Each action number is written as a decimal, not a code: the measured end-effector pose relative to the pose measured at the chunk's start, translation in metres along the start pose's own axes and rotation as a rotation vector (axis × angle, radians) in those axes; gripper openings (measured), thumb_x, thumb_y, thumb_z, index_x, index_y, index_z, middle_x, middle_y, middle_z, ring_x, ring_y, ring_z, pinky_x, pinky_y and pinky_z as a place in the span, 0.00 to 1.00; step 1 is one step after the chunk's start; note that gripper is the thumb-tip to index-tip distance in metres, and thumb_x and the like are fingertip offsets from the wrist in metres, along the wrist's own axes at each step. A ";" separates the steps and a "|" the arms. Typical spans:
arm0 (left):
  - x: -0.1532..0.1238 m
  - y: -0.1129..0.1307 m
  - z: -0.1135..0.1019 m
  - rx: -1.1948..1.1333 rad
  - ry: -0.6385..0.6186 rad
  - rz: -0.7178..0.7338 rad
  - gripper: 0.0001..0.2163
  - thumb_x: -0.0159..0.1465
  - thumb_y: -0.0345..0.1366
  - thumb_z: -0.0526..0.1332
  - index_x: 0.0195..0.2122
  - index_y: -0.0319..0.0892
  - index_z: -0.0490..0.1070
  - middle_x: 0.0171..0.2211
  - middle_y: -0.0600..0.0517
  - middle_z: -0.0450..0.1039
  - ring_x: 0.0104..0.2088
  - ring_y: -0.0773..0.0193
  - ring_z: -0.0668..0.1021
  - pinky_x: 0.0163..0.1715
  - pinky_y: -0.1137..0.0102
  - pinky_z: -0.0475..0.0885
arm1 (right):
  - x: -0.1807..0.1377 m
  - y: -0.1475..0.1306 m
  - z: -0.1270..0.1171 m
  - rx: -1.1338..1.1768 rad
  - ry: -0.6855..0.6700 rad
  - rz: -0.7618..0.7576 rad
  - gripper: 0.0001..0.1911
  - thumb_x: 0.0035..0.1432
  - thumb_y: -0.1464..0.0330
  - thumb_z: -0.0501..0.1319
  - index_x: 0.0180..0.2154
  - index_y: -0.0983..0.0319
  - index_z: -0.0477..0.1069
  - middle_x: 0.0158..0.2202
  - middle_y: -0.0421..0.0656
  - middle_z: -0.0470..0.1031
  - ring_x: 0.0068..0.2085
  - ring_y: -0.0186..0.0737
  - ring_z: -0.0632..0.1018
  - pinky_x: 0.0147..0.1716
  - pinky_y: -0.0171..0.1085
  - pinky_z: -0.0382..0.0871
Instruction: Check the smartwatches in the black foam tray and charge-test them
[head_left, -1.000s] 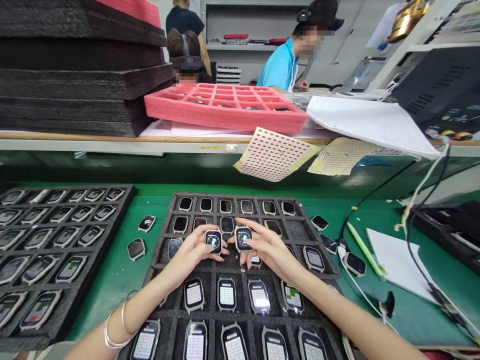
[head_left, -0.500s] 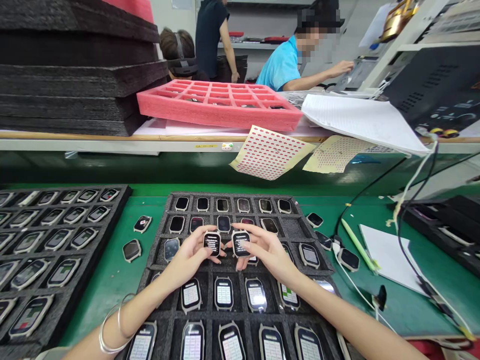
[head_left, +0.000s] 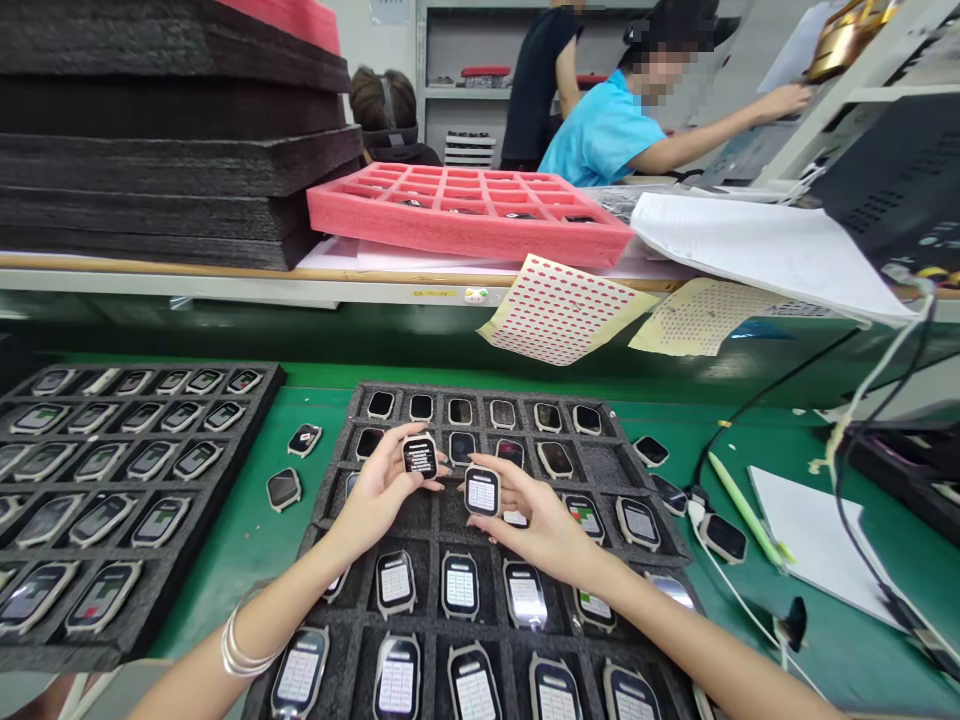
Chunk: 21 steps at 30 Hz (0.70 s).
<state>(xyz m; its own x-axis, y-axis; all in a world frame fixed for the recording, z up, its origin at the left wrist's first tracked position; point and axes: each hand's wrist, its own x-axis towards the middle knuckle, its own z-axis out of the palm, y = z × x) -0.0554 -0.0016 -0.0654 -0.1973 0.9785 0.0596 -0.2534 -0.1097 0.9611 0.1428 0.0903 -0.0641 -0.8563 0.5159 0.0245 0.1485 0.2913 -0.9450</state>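
My left hand is closed round a small smartwatch body whose dark screen shows lines of text. My right hand grips a second smartwatch body with a white grid on its screen. Both hands hover over the middle of a black foam tray divided into cells. The tray's near rows hold lit watch bodies; its far row holds dark ones. Silver bangles circle my left wrist.
A second black foam tray full of watch bodies lies at left. Loose watch bodies rest on the green mat. A shelf behind carries stacked black foam, a pink foam tray, sticker sheets and papers. Cables, a green pen and people are at right and behind.
My left hand has lifted its watch up and away from me; its screen went from a round dial to text. The right watch's screen now shows a white grid.
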 end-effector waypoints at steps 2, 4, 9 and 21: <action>0.000 0.001 0.002 -0.007 -0.017 -0.006 0.19 0.61 0.33 0.58 0.54 0.41 0.58 0.43 0.45 0.73 0.44 0.55 0.78 0.40 0.63 0.76 | 0.004 0.004 -0.002 -0.285 0.018 -0.066 0.27 0.57 0.67 0.63 0.57 0.58 0.59 0.47 0.49 0.71 0.43 0.47 0.75 0.46 0.49 0.70; -0.001 0.002 0.004 -0.005 -0.030 -0.001 0.18 0.62 0.35 0.58 0.53 0.42 0.58 0.42 0.46 0.73 0.43 0.55 0.78 0.38 0.64 0.76 | 0.006 0.006 -0.004 -0.541 0.007 -0.136 0.27 0.56 0.65 0.64 0.56 0.59 0.62 0.50 0.52 0.67 0.49 0.52 0.71 0.49 0.52 0.67; -0.001 0.001 0.006 0.023 -0.027 0.005 0.17 0.62 0.38 0.60 0.50 0.41 0.62 0.38 0.47 0.74 0.39 0.57 0.79 0.33 0.66 0.77 | 0.006 0.001 -0.006 -0.797 0.019 -0.190 0.32 0.53 0.60 0.66 0.57 0.60 0.61 0.52 0.53 0.62 0.53 0.54 0.67 0.51 0.52 0.65; 0.001 0.000 0.007 0.024 -0.025 -0.029 0.18 0.60 0.37 0.62 0.48 0.40 0.61 0.35 0.47 0.74 0.35 0.60 0.79 0.33 0.65 0.77 | 0.001 -0.017 -0.014 -0.684 0.125 -0.201 0.17 0.61 0.65 0.59 0.52 0.58 0.65 0.47 0.47 0.67 0.49 0.45 0.70 0.50 0.44 0.66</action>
<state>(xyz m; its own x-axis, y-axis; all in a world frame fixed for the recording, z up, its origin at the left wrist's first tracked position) -0.0494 0.0009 -0.0633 -0.1663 0.9853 0.0379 -0.2356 -0.0770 0.9688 0.1470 0.0973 -0.0436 -0.8427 0.4758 0.2518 0.3056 0.8079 -0.5040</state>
